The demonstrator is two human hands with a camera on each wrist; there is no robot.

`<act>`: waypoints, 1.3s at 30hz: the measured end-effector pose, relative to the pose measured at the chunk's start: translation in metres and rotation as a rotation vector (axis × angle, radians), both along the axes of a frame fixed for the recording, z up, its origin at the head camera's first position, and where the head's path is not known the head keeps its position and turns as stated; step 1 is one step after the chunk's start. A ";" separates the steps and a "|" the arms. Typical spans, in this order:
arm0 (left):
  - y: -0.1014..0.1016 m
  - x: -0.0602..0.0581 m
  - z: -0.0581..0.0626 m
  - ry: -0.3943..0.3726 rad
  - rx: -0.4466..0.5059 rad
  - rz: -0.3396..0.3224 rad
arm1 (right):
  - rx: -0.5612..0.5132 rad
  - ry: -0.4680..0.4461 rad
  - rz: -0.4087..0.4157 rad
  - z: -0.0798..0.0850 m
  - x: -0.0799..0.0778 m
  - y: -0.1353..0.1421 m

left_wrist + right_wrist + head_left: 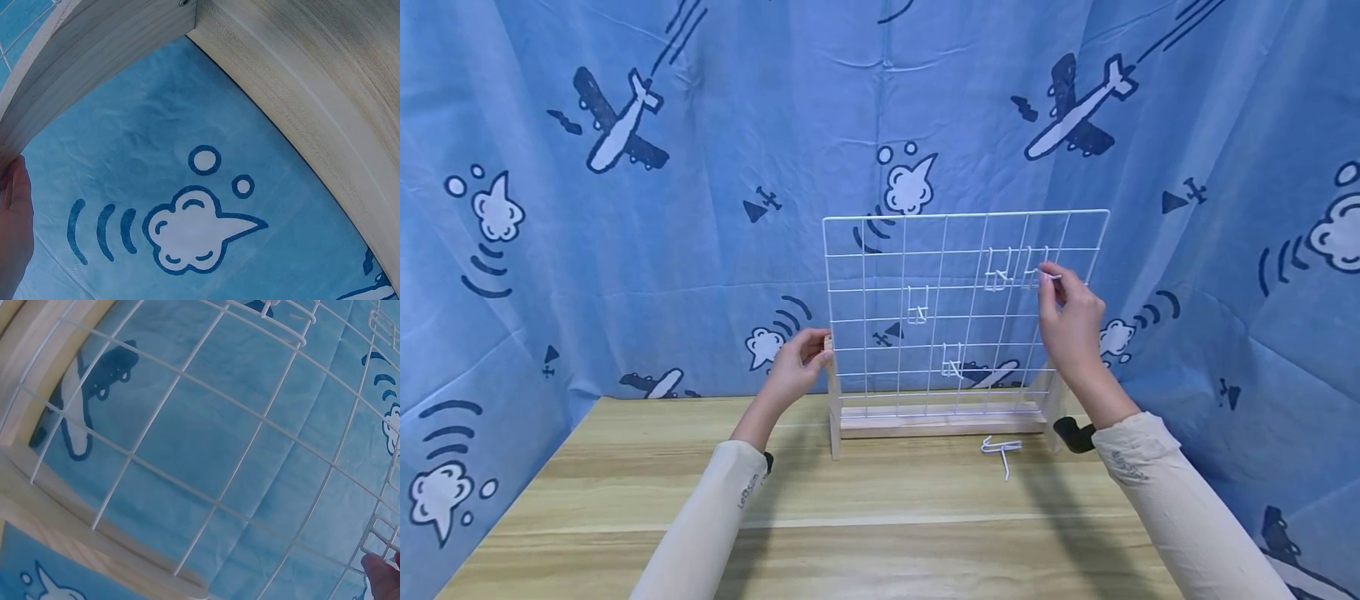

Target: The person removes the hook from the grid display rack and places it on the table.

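Observation:
A white wire grid panel stands upright in a pale wooden stand. My right hand pinches a white wire hook between thumb and fingertips near the panel's upper right; the hook lies against the grid wires. In the right wrist view, only fingertips show at the lower right edge. With thumb and fingers, my left hand grips the stand's left wooden post. That post also crosses the left wrist view, fingers at its edge.
Three more white hooks hang on the grid: one upper right, one mid-left and one lower down. Another loose hook lies on the wooden table before the stand. Behind hangs a blue curtain with printed airplanes.

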State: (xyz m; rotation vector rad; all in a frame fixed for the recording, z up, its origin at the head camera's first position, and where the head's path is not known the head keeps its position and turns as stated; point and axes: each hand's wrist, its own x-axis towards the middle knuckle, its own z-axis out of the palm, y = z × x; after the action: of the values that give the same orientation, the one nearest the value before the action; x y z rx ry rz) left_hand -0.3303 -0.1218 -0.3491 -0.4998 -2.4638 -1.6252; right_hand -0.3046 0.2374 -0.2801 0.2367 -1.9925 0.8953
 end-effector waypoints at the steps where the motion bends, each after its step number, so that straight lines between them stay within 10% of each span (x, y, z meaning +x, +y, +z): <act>1: 0.000 0.000 0.000 0.001 -0.003 0.000 | -0.002 0.006 0.000 0.000 0.000 0.000; 25: 0.000 -0.002 0.000 -0.013 0.007 -0.004 | -0.047 0.059 -0.005 0.008 0.006 0.005; 39: -0.001 -0.002 -0.001 -0.017 -0.006 0.001 | -0.023 0.023 -0.013 -0.016 0.014 0.013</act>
State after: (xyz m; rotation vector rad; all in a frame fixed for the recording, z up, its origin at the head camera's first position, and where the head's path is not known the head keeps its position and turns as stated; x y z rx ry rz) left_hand -0.3321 -0.1225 -0.3501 -0.4876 -2.4810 -1.6291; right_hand -0.2905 0.2500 -0.2961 0.2194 -1.9595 0.9033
